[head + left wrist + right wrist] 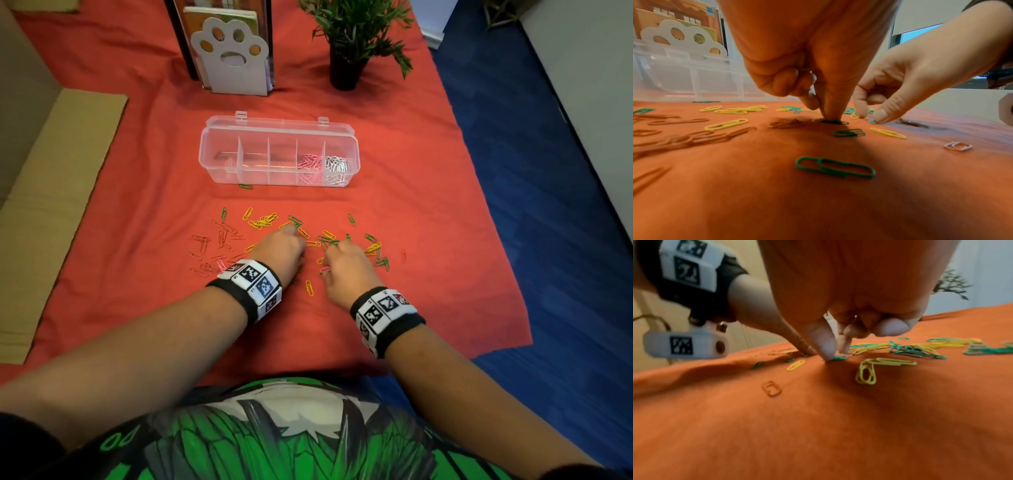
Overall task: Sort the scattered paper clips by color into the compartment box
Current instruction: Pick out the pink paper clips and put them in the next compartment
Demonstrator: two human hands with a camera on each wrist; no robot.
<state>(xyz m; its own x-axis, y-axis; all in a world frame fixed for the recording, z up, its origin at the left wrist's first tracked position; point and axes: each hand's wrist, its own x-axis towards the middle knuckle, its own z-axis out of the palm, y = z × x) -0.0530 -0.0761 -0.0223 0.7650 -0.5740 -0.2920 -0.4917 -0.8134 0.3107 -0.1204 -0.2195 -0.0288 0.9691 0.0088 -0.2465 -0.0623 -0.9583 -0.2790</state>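
Observation:
Green, yellow and red paper clips lie scattered on the red cloth in front of the clear compartment box. Pink clips fill its fourth compartment and white clips the rightmost one. My left hand points down, thumb and forefinger pinching a green clip against the cloth. Close beside it, my right hand pinches another green clip the same way. On both hands the remaining fingers are curled in, and what they enclose is hidden.
A white paw-shaped holder and a potted plant stand behind the box. One green clip lies against the box's front wall. Cardboard lies at the left. The cloth's right edge drops to blue floor.

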